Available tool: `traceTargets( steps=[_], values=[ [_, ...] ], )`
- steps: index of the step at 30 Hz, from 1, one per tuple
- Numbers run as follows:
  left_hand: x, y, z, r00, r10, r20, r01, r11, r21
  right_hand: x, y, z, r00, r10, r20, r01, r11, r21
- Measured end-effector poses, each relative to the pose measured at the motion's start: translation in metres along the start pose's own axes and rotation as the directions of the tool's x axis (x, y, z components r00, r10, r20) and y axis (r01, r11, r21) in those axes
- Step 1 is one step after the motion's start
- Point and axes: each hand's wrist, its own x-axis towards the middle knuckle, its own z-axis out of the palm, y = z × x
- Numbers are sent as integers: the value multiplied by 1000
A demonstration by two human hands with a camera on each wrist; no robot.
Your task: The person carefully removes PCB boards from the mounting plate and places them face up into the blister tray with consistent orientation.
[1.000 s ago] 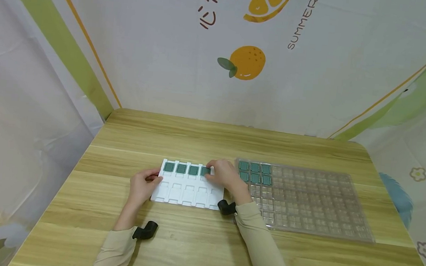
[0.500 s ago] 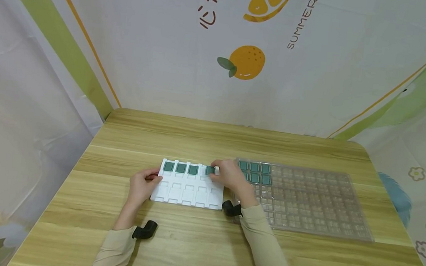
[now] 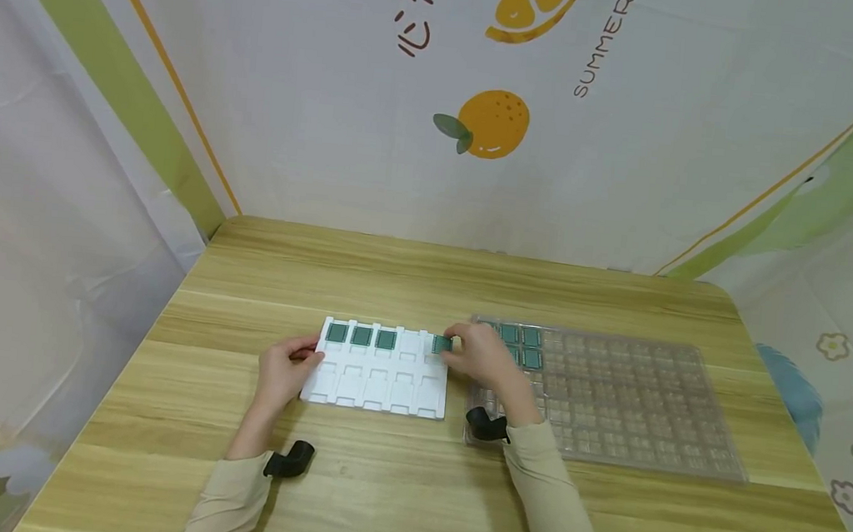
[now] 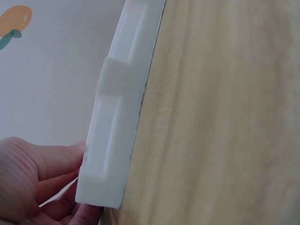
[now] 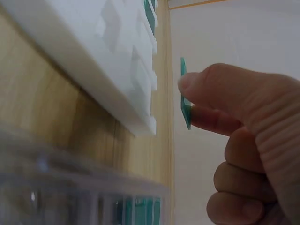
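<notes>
- Below centre: left hand [image 3: 285, 373] grips white tray [image 3: 379, 375]; three chips [image 3: 362, 336] seated.
- At its upper-right corner: right hand [image 3: 485, 356] pinches one chip [image 3: 440, 346], unseated.
- Lower right: clear tray [image 3: 626, 403], more chips [image 3: 532, 337] upper-left; work likely partway.

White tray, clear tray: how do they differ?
The white tray is opaque; the clear tray is see-through. The white tray is smaller than the clear tray. The white tray's green chips sit in one row, the clear tray's in two. Both are divided into rows.
</notes>
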Motion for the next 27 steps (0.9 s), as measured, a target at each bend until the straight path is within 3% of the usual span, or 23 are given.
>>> traceTargets(
  steps=[18, 27],
  values=[
    [0, -1, 0, 1000, 24, -9, -23, 1000, 8, -28, 32, -8, 1000, -10, -9, 9, 1000, -18],
    [-2, -1, -1, 999, 32, -10, -32, 999, 0, -41, 37, -10, 1000, -13, -25, 12, 999, -31]
  ],
)
